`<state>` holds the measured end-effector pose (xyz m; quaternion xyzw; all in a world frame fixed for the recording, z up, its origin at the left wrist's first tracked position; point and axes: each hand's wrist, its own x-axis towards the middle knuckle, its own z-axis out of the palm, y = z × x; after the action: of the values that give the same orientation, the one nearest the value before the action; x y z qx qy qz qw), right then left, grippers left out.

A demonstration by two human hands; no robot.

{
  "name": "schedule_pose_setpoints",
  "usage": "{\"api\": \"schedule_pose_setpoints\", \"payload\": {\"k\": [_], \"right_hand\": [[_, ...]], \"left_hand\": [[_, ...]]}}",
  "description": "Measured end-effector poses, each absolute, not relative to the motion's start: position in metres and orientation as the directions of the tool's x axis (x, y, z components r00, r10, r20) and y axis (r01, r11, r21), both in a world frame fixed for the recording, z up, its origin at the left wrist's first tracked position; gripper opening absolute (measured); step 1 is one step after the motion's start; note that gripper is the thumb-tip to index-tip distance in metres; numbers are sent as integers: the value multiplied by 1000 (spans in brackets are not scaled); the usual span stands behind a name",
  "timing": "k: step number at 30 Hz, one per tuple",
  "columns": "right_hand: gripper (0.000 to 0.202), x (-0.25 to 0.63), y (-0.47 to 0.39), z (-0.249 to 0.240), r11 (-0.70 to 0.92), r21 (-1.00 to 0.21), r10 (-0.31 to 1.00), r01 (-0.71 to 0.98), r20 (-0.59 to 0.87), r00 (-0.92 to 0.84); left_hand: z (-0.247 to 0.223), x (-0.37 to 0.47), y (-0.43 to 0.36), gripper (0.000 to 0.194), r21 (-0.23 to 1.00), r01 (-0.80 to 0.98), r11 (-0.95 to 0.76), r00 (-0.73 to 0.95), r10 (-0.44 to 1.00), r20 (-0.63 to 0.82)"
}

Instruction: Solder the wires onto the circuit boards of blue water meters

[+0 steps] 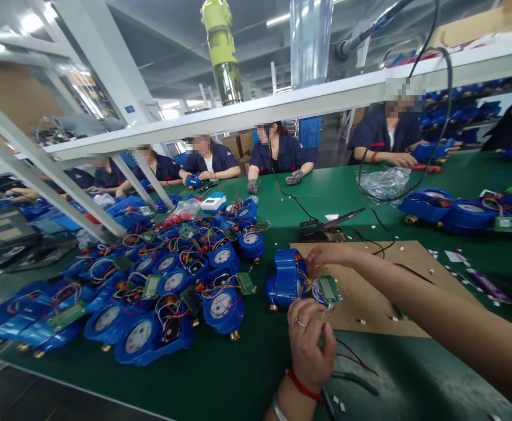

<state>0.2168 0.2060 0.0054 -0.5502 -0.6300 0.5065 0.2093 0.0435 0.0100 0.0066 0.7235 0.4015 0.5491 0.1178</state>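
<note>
A blue water meter [287, 279] stands on the green table at the edge of a cardboard sheet [370, 292]. A small green circuit board [328, 289] hangs from it on coloured wires. My left hand [309, 345], with a ring and a red wrist string, pinches the wires just below the board. My right hand [326, 255] reaches in from the right and rests on top of the meter and board, fingers curled on them.
Several blue meters with loose wires and boards [172, 286] crowd the table to the left. A soldering iron [334, 221] lies behind the cardboard. More meters [449, 210] sit at the right. Co-workers in dark uniforms [277, 155] sit across the table.
</note>
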Motion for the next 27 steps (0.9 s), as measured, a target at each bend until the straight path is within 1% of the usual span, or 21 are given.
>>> {"api": "schedule_pose_setpoints", "payload": {"k": [3, 5, 8, 11, 14, 16, 23, 25, 27], "right_hand": [[5, 205, 208, 10, 16, -763, 890, 646, -283, -356], [6, 204, 210, 14, 92, -687, 917, 720, -224, -331], [12, 210, 207, 25, 185, -578, 961, 795, -62, -269], [15, 216, 194, 41, 280, -474, 959, 835, 101, -264], [13, 215, 178, 58, 395, -356, 917, 847, 214, -338], [11, 212, 170, 65, 464, -275, 880, 842, 253, -402], [13, 206, 165, 72, 606, -42, 769, 794, 285, -572], [14, 207, 166, 72, 652, -3, 729, 759, 278, -625], [18, 209, 169, 70, 677, 9, 706, 736, 274, -653]], "left_hand": [[4, 42, 12, 18, 601, 470, -646, 76, 708, 702], [3, 41, 13, 18, 593, 486, -642, 69, 704, 706], [2, 41, 13, 18, 588, 495, -640, 58, 699, 713], [3, 41, 13, 18, 590, 486, -645, 64, 699, 712], [3, 42, 13, 19, 589, 484, -647, 80, 703, 706], [2, 42, 12, 19, 588, 490, -643, 82, 706, 703], [-1, 40, 12, 18, 582, 506, -636, 74, 705, 706], [-1, 40, 12, 18, 584, 501, -639, 74, 704, 707], [-1, 41, 12, 18, 587, 494, -641, 76, 705, 706]]}}
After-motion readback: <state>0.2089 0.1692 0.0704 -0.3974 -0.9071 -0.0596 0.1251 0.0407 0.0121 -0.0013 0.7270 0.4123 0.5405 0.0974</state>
